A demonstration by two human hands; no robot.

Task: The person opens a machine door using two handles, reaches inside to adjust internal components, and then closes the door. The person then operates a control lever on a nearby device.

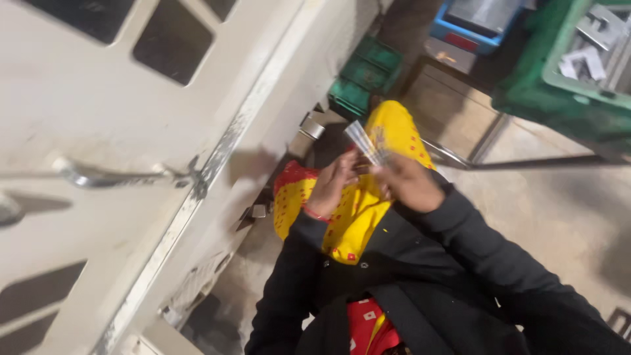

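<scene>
Here, a small bundle of thin metal strips (pixel 367 143) is being pinched between the fingers of the left hand (pixel 332 184) and the right hand (pixel 407 181), raised over yellow cloth (pixel 358 217) with red patches. Both hands' fingers are being kept pressed together on the strips. To the left, a cream machine panel (pixel 98 118) is being passed closely, while green crates (pixel 365 75) are lying farther off.
</scene>
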